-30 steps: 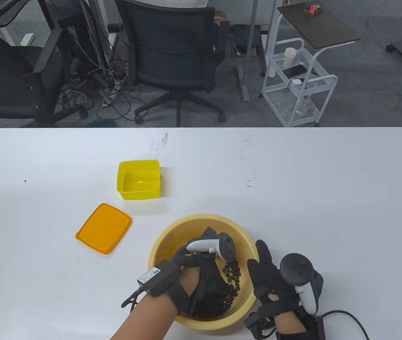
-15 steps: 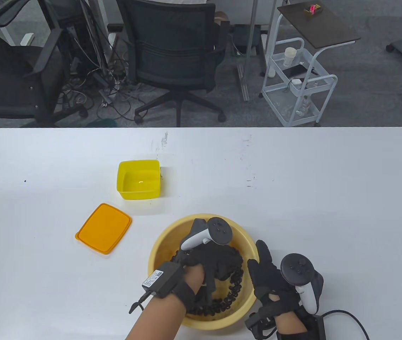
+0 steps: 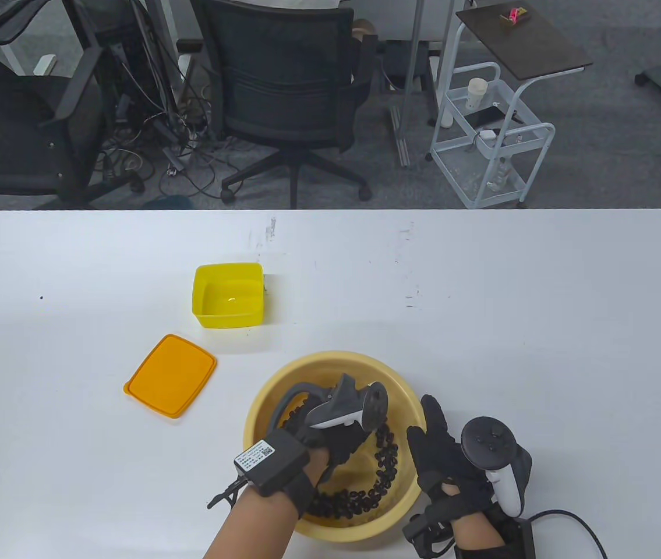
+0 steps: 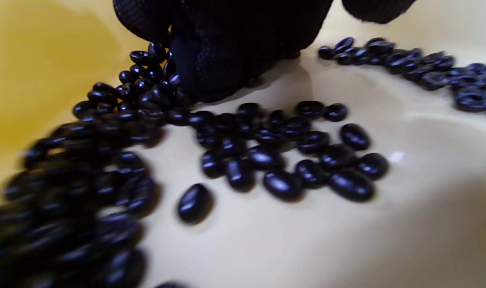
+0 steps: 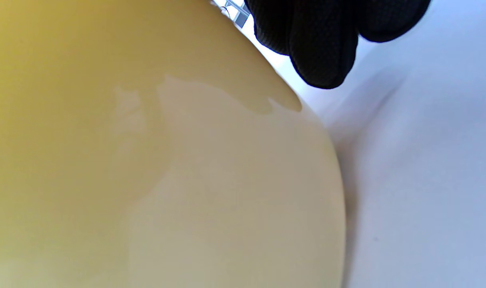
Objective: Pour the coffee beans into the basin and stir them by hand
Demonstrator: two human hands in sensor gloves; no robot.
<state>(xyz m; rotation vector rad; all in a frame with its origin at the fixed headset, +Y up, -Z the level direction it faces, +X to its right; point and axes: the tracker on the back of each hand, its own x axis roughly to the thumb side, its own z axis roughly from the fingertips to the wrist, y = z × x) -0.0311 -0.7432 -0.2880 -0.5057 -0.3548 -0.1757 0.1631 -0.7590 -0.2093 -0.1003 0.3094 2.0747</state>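
Observation:
The pale yellow basin (image 3: 330, 356) stands near the table's front edge. Dark coffee beans (image 3: 385, 460) lie in it in an arc along its right and near sides. My left hand (image 3: 336, 442) is down inside the basin, under its tracker (image 3: 353, 404). In the left wrist view its gloved fingers (image 4: 223, 60) touch the basin floor (image 4: 347, 240) and push into the beans (image 4: 287, 160), holding none. My right hand (image 3: 441, 460) lies with straight fingers against the basin's outer right side. The right wrist view shows its fingertips (image 5: 323, 48) beside the basin wall (image 5: 147, 160).
An empty yellow box (image 3: 228, 296) sits on the white table (image 3: 540, 320) behind the basin and to its left. Its orange lid (image 3: 170, 375) lies flat to the basin's left. A black cable (image 3: 569, 518) trails at the bottom right. Office chairs stand beyond the far edge.
My left hand has swept round inside the basin, out to the far side and back toward the middle. The beans have spread into an arc. The right hand has stayed put.

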